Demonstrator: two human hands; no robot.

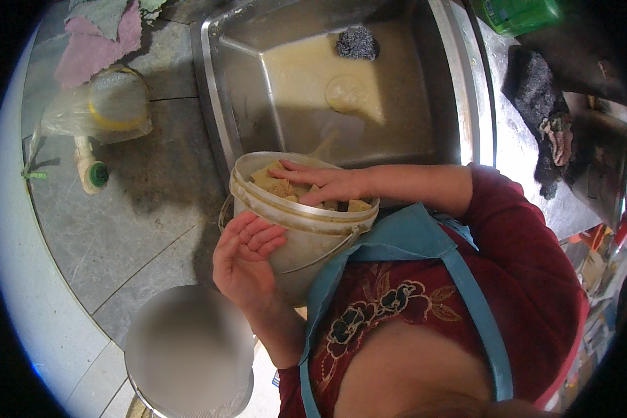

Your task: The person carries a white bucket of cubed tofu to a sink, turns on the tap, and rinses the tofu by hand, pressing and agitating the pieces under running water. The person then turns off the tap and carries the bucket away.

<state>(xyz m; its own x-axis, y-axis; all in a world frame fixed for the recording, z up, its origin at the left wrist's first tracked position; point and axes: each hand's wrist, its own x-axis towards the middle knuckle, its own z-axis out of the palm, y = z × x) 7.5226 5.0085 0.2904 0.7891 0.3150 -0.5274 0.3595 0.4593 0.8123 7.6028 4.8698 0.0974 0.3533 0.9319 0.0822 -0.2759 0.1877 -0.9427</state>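
Note:
A white plastic bucket (313,245) with a wire handle leans over the near edge of the stainless steel sink (303,115). Inside it are pale yellow chunks (271,180) that look like tofu; much of them is hidden. My right hand (326,183) lies over the mouth with its fingers spread on the chunks. Cloudy liquid runs from the lip in a thin stream (326,143) into the sink. My left hand (248,256) is beside the bucket's outer wall, palm turned up and fingers loosely curled, with nothing in it. How firmly it touches the wall cannot be seen.
A steel wool scrubber (357,43) sits in the sink's cloudy liquid. On the left tiles are a bagged roll of tape (116,102), a pipe fitting with a green end (94,175) and pink cloth (102,44). Dark rags (535,104) lie right. A blurred round object (188,350) stands near.

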